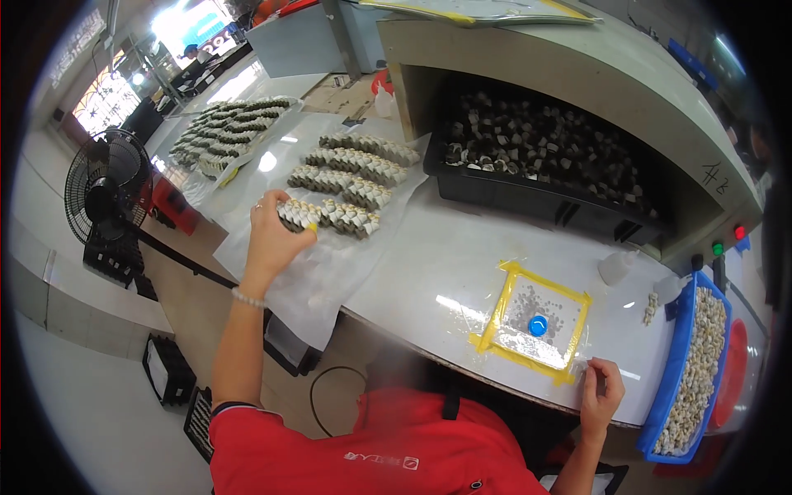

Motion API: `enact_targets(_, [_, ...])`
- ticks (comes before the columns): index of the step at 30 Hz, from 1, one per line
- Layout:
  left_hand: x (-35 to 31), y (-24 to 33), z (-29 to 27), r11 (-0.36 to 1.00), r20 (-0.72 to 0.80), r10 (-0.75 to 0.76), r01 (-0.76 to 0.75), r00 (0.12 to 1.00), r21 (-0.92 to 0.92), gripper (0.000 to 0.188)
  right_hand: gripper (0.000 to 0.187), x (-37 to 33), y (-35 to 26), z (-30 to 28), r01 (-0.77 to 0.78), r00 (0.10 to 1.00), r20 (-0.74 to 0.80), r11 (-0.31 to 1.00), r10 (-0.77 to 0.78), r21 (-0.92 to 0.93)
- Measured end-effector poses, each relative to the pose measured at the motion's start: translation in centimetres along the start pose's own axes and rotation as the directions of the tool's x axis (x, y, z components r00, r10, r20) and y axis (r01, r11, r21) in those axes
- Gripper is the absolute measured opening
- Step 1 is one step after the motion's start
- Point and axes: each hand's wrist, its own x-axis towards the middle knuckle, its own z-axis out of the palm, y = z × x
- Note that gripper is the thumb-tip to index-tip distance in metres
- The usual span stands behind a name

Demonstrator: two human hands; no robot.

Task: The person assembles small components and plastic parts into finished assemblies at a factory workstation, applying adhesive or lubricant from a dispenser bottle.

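My left hand (276, 235) is closed around the left end of the front row of small white-and-brown pieces (351, 219), with something yellow at the thumb tip. Behind it, several similar rows (355, 186) lie side by side on a translucent plastic sheet (309, 289). My right hand (602, 392) rests at the table's near edge, its fingers curled together; whatever they may hold is too small to make out. Just left of it is a square framed in yellow tape (528, 363), with grey spots on its surface and a round blue cap (538, 326) inside.
A black bin (528, 198) full of small dark and pale pieces sits under a beige housing (561, 58). White bottles (616, 268) stand before it. On the right is a blue tray (660, 412) of small cream pieces. A black fan (103, 194) stands at left; more rows (231, 132) lie farther back.
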Motion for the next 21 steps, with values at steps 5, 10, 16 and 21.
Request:
enact_targets(5, [4.5,-4.9,3.0,0.988,0.064,-0.111,0.104,0.992,0.111,0.061,0.01,0.5,0.2,0.7,-0.032,0.999,-0.003,0.999,0.032,0.005])
enact_targets(10, [6.1,-6.6,4.1,0.984,0.147,-0.143,0.124,0.979,0.13,0.063,0.01,0.4,0.1,0.8,-0.038,0.999,-0.019,0.999,0.038,0.002])
enact_targets(16, [6.4,-7.0,4.2,0.985,0.272,-0.171,0.165,0.947,0.042,0.064,0.009,0.3,0.0,0.8,-0.052,0.998,-0.025,0.999,0.052,-0.003])
enact_targets(21, [5.9,-7.2,3.8,0.995,0.325,-0.104,0.1,0.94,0.028,0.06,0.009,0.3,0.2,0.7,-0.078,0.997,-0.024,0.997,0.078,0.004])
